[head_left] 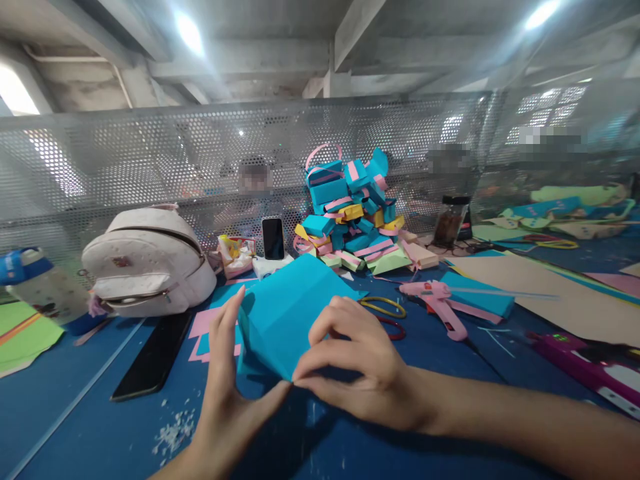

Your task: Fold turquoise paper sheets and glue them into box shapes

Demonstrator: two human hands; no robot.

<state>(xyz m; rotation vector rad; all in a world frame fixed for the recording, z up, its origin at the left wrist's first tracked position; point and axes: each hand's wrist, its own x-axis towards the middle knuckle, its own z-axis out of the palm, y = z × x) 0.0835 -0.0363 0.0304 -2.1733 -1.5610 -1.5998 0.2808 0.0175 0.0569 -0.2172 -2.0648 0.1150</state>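
A sheet of blue paper [293, 300], creased and partly folded, is held up above the blue table between my two hands. My left hand [230, 380] supports its left side, fingers along the edge and thumb at the near corner. My right hand [357, 363] pinches that near corner between thumb and fingertips. Just right of the paper lie a yellow scissors handle [384, 307] and a dark red loop [393, 329]. Farther right a pink glue gun [440, 303] rests on its side with a clear glue stick in its back.
Blue, pink and yellow paper pieces [350, 213] are piled at the back against a perforated metal screen [210, 160]. At left are a white backpack [150, 260], a bottle [47, 290] and a black phone [150, 357]. A purple device [590, 367] lies at right.
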